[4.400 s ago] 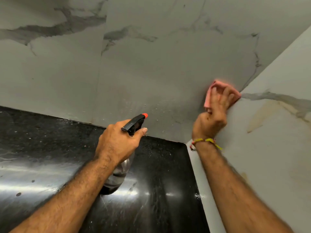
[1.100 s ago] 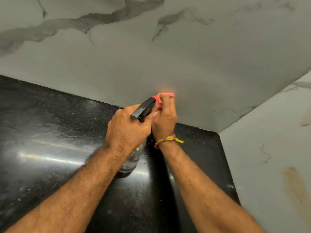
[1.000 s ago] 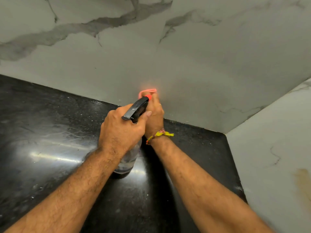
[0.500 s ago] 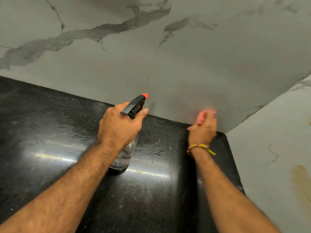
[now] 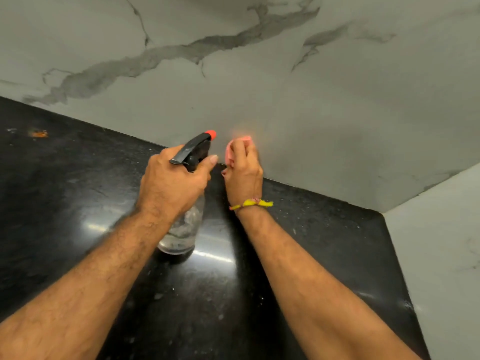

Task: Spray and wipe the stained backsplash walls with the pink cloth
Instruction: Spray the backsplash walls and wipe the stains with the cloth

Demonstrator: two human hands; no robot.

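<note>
Compared with half a second earlier, we see the right hand has swept leftward along the base of the back wall, from near the corner to just beside the spray bottle. Its fingers are extended and press the pink cloth flat against the wall just above the table; the cloth is blurred. A yellow thread band circles that wrist. The left hand, at nine o'clock of the right, has its fingers curled round the bottle's neck below the black trigger head, whose red nozzle points toward twelve o'clock. The side wall rises at three o'clock.
</note>
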